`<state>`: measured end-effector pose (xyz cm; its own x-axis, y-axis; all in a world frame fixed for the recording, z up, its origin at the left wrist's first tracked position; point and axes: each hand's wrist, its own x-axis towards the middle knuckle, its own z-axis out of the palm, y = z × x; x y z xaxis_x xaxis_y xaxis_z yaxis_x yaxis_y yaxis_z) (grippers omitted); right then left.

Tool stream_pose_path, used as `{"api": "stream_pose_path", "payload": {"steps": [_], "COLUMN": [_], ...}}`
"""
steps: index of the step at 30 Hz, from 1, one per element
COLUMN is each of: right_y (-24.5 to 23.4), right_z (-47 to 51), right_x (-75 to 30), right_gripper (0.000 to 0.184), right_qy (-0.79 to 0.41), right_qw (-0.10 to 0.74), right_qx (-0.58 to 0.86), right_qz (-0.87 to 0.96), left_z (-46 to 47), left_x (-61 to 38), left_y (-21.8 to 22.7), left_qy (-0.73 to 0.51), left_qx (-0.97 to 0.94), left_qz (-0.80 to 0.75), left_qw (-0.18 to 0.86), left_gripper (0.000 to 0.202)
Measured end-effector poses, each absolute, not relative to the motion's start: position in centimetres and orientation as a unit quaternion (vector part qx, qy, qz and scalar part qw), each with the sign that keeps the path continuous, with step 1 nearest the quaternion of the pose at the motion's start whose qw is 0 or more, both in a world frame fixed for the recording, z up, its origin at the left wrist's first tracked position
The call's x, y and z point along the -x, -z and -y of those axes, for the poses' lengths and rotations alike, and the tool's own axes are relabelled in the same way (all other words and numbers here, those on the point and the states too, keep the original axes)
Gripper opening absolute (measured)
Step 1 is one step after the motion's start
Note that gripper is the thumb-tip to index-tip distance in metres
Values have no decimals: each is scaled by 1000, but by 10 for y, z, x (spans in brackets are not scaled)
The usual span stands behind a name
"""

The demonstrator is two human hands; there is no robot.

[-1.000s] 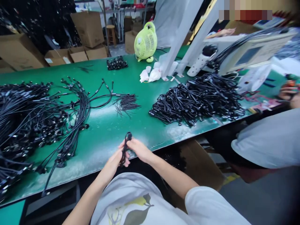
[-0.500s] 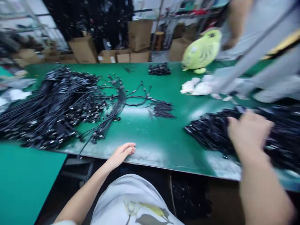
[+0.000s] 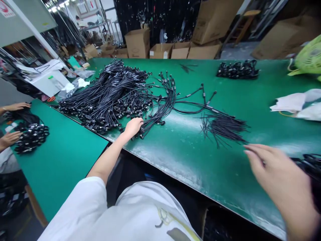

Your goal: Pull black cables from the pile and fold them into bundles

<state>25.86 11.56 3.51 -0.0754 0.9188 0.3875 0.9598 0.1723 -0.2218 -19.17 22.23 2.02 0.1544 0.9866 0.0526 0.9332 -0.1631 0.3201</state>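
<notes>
My left hand (image 3: 133, 127) rests at the near edge of a large heap of long black cables (image 3: 110, 95), its fingers over the connector ends; whether it grips one is hidden. My right hand (image 3: 273, 167) is blurred above the green workbench (image 3: 190, 160), holding nothing visible, close to a heap of black cables (image 3: 309, 164) cut off by the right edge. Between my hands lies a spray of thin black wire ends (image 3: 223, 129). A small black cable bundle (image 3: 238, 70) sits towards the far side.
At the left, a co-worker's hands (image 3: 11, 124) work at black cables (image 3: 31, 137) on a second green bench (image 3: 60, 167). White bags (image 3: 293, 103) and a lime-green fan (image 3: 309, 58) stand at the right. Cardboard boxes (image 3: 137, 43) line the back.
The looped cable held in both hands a second ago is no longer in them. My left hand has moved onto the long-cable heap, my right has lifted off the right heap, and the view has turned left.
</notes>
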Motion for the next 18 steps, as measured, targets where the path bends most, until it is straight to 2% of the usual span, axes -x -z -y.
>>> {"api": "stream_pose_path", "payload": {"steps": [2, 5, 7, 9, 11, 12, 15, 18], "right_y": [-33, -38, -42, -46, -53, -59, -87, -124], "right_z": [-127, -149, -170, -198, -229, -243, -275, -286], "right_x": [-220, -147, -101, -70, -63, -68, -101, -133], "right_gripper": [27, 35, 44, 35, 21, 20, 30, 35], "right_qy": [-13, -96, -126, -133, -125, -114, -45, 24], "right_qw": [234, 252, 258, 212, 174, 173, 236, 288], "right_qx": [594, 531, 487, 457, 467, 487, 564, 593], "right_qz": [769, 804, 825, 853, 858, 849, 790, 751], "left_z": [-217, -193, -170, -150, -136, -132, -128, -128], "left_x": [189, 167, 151, 147, 164, 179, 234, 267], "left_y": [-27, -49, -66, -82, -92, -95, -93, -79], "left_qy": [-147, -233, -275, -269, -264, -270, -303, -369], "left_qx": [-758, -773, -794, -811, -802, -786, -709, -607], "left_qz": [-628, -577, -513, -460, -463, -485, -564, -564], "left_qw": [102, 123, 178, 241, 269, 272, 296, 421], "left_gripper": [24, 25, 24, 22, 21, 20, 18, 24]}}
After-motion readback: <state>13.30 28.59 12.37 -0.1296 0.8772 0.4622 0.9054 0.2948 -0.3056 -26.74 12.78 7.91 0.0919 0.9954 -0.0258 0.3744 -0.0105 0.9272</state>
